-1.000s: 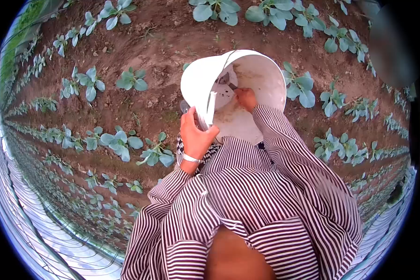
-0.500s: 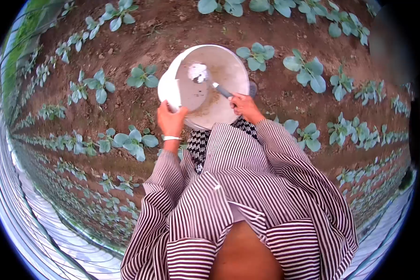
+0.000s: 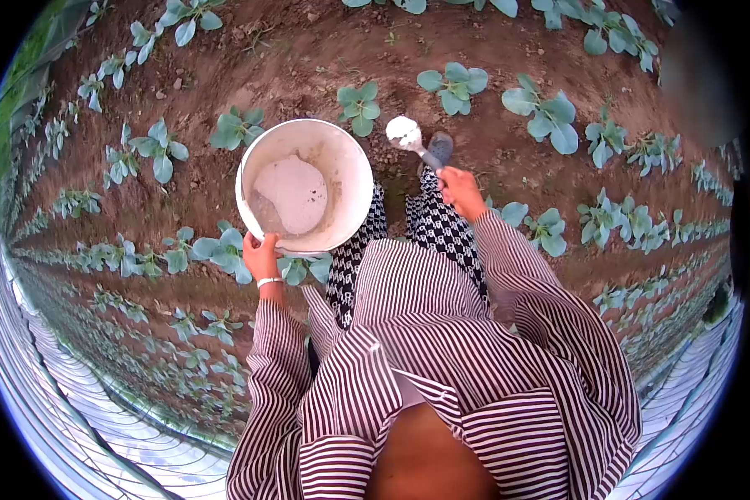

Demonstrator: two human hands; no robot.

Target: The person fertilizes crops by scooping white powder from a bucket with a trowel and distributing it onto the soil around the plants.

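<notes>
My left hand (image 3: 262,257) grips the near rim of a whitish bucket (image 3: 356,179), which is tilted so its inside shows. Pale powder (image 3: 290,193) lies in the bottom, with small dark specks on it. Wrapped around the grey handle of a spoon (image 3: 430,159), my right hand (image 3: 461,192) is off to the bucket's right. A heap of white powder (image 3: 403,131) fills the spoon's bowl, held over the soil. Just left of the spoon a small leafy seedling (image 3: 359,108) grows.
Rows of broad-leaved green seedlings (image 3: 543,112) run across the brown soil (image 3: 308,50) on all sides. My legs in patterned trousers (image 3: 446,218) are beneath the bucket and right hand, with a shoe (image 3: 441,148) by the spoon. Pale sheeting (image 3: 83,400) curves along the lower edges.
The spoon has come out of the bucket, loaded with powder, and moved right. My left hand has shifted the bucket left and slightly down, uncovering a seedling.
</notes>
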